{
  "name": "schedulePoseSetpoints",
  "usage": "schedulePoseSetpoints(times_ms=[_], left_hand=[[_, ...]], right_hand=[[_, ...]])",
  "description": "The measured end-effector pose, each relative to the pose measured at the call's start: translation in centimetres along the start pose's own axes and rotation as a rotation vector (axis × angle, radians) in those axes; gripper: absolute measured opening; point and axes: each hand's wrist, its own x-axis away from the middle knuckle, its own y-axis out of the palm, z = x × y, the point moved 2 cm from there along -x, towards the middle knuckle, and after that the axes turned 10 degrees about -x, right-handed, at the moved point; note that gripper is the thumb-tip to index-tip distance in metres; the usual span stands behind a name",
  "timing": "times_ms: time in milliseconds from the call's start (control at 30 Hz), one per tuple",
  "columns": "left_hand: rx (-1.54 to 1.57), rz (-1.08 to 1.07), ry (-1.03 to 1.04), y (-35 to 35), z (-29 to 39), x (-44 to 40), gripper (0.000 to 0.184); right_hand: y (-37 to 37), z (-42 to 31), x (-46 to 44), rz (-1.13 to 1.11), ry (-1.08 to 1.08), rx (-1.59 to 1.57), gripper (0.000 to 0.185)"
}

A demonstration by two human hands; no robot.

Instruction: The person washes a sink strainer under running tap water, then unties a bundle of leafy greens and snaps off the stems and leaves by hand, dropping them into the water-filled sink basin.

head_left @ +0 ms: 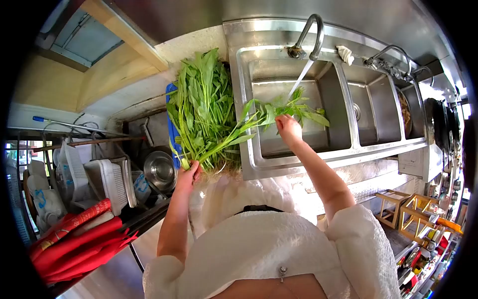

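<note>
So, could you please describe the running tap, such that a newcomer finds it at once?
Find the long steel sink, then its leftmost basin. On the back rim there stands a tap with a tall, curved spout. Unlike the taps further right, it shows water streaming down toward leafy greens.

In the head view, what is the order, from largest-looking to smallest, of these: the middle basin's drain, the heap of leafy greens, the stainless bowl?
1. Heap of leafy greens
2. Stainless bowl
3. Middle basin's drain
</note>
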Motion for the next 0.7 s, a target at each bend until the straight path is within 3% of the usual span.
schedulePoseSetpoints(times_ms=[167, 467, 533, 567, 667, 700], left_hand=[[-0.029, 0.061, -0.07, -0.6, 0.3, 0.7, 0.013], [-0.025, 0.129, -0.041, -0.3, 0.0, 0.6, 0.015], [-0.043, 0.13, -0.006, -0.1, -0.1, 0.5, 0.015], [-0.043, 0.128, -0.01, 0.0, -0.2, 0.5, 0.015], [-0.082, 0.202, 0.011, 0.5, 0.1, 0.0, 0.015], [-0.084, 0.196, 0.009, 0.5, 0.2, -0.2, 0.015]], right_hand=[[4.0, 0.9, -2.1, -0.163, -0.366, 0.004, 0.012], [3.5, 0.1, -1.8, -0.317, -0.416, -0.178, 0.01], [3.7, 0.6, -1.9, -0.557, -0.038, -0.397, 0.015], [3.7, 1.0, -2.0, -0.559, -0.034, -0.396, 0.015], [3.9, 1.9, -2.6, -1.038, 0.096, -0.51, 0.022], [3.5, 1.9, -2.9, -1.034, 0.101, -0.51, 0.022]])
